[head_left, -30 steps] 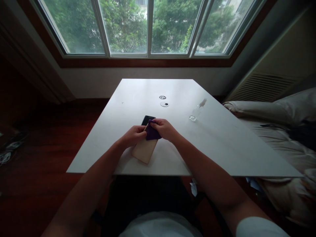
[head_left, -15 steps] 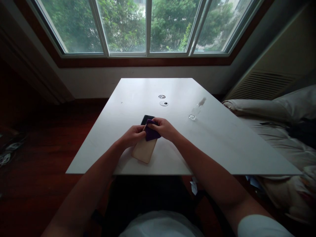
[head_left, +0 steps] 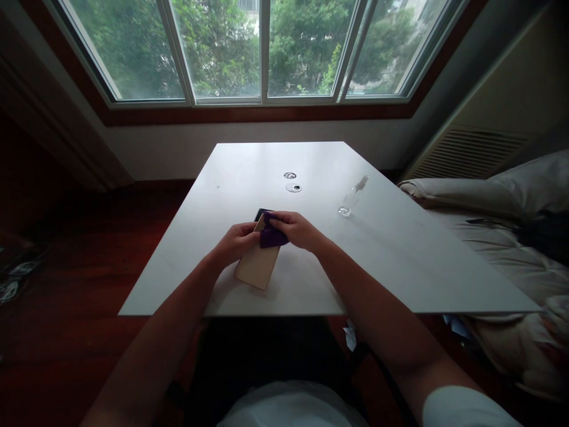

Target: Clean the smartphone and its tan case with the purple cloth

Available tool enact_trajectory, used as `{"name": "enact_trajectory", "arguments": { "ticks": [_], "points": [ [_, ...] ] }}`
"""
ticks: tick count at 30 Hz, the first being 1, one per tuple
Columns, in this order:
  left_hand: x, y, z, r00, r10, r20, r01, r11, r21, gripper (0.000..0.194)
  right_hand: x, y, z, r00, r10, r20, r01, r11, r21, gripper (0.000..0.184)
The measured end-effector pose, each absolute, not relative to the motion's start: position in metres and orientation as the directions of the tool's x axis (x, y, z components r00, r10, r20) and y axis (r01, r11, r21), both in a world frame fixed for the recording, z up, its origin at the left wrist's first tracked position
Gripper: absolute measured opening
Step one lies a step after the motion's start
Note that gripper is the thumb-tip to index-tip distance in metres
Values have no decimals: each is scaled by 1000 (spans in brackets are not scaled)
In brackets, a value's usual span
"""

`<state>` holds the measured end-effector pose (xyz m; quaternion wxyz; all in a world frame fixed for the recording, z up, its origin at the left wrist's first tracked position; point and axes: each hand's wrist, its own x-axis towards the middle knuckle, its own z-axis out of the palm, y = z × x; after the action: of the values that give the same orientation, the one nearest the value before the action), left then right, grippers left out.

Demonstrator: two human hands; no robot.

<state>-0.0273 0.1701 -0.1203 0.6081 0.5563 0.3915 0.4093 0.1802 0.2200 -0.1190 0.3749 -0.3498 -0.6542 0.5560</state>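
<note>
The left hand [head_left: 239,241] is closed on the left edge of a tan panel [head_left: 256,268], thumb on its upper face and fingers curled out of sight at the edge. From that pinch, most of the panel runs toward 6 o'clock, its lower end free of both hands. The right hand [head_left: 297,229] comes in from 3 o'clock, its thumb and fingers gathered on a purple cloth [head_left: 272,238], which lies across the panel's upper part at 1 o'clock of its middle and just beside the left thumb. A dark slab [head_left: 260,213] peeks out at the panel's 12 o'clock end. Whether the panel's lower end touches the white table [head_left: 400,267] I cannot tell. From the panel, a clear bottle [head_left: 354,197] stands well apart at 2 o'clock, and two round fittings [head_left: 293,188] sit in the tabletop at 1 o'clock.
</note>
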Motion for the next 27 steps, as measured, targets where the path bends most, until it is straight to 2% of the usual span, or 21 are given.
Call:
{"name": "enact_trajectory", "arguments": {
  "ticks": [4, 10, 15, 19, 24, 27],
  "points": [
    [-29, 171, -118, 304, 952, -27, -154, 77, 985, 42, 179, 220, -114, -306, 940, 149, -69, 134, -989, 47],
    [-33, 171, -115, 241, 970, -20, -223, 76, 972, 44, 181, 214, -98, -97, 950, 298, -264, 264, -928, 56],
    [-36, 172, -114, 91, 994, 60, -223, -38, 974, 44, 184, 202, -79, -105, 937, 332, -294, 290, -911, 66],
    [-34, 172, -113, -32, 986, 163, -183, -166, 969, 38, 187, 196, -68, -165, 921, 354, -338, 284, -897, 66],
    [-32, 171, -115, -58, 967, 247, -134, -252, 958, 35, 186, 193, -67, -247, 911, 330, -354, 232, -906, 60],
    [-32, 172, -117, -70, 959, 275, -96, -281, 955, 35, 182, 194, -74, -271, 920, 283, -306, 196, -932, 61]
  ]
}}
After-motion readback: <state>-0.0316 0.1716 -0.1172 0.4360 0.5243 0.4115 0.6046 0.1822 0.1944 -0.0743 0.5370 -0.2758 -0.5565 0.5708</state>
